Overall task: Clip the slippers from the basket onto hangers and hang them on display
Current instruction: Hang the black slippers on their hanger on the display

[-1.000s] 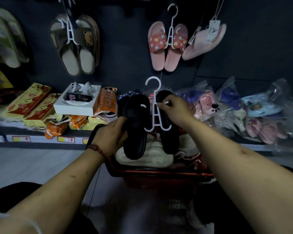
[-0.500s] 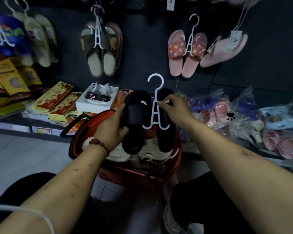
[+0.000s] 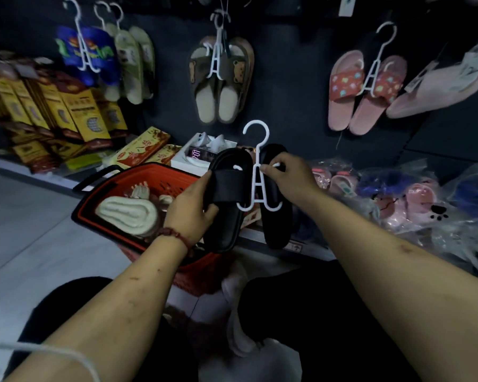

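Pair of black slide slippers, on a white plastic hanger point(image 3: 257, 157), held up in front of the person, over the far edge of the basket and below the hung display. Left black slipper point(image 3: 226, 199): strap facing the camera, gripped at its strap and outer side by the left hand point(image 3: 191, 210), fingers and thumb curled round it; a red bead bracelet point(image 3: 177, 235) on that wrist. Right black slipper point(image 3: 275, 219): hangs upright just beside the first, the hanger's stem between them. Right hand point(image 3: 290, 175): fingertips pinch the hanger's white upper right prong at the top of the right slipper. Hanger hook stands free above both slippers, on no rail. Red shopping basket point(image 3: 138, 172), black handle, on the floor to the left of the hands; holds a cream slipper point(image 3: 129, 213), sole up, among other pale slippers. Dark wall behind, hung pairs on white hangers: blue slippers point(image 3: 89, 53), pale green slippers point(image 3: 134, 64), brown bear slippers point(image 3: 221, 81), pink slippers with red straps point(image 3: 362, 92). Low shelf: yellow boxes point(image 3: 75, 111) at left, bagged slippers point(image 3: 414, 199) at right.
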